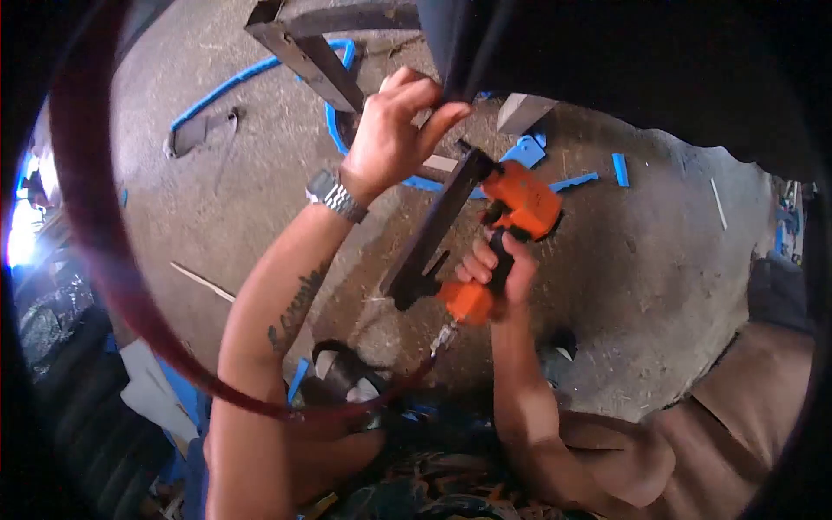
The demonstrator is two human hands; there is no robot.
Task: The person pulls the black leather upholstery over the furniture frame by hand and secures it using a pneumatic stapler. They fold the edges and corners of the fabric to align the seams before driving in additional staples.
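Note:
My right hand (501, 267) is wrapped around the black grip of an orange pneumatic staple gun (530, 201). The gun's long dark magazine (433, 230) slants up toward the black fabric, and its nose is a short way below the fabric's edge. An air hose (381, 400) joins the gun at a metal fitting (445, 336). My left hand (400, 126), with a wristwatch (336, 195) on its wrist, is closed at the edge of the black fabric (624, 61). Its fingertips are partly hidden there. The fabric hangs over a piece with wooden legs.
A wooden frame leg (316, 65) stands at the upper left, and another wooden leg (523, 113) shows below the fabric. Blue strips (230, 84) and scraps lie on the concrete floor (641, 286). Brown upholstery (737, 390) is at the lower right. The dark red hose loops along the left.

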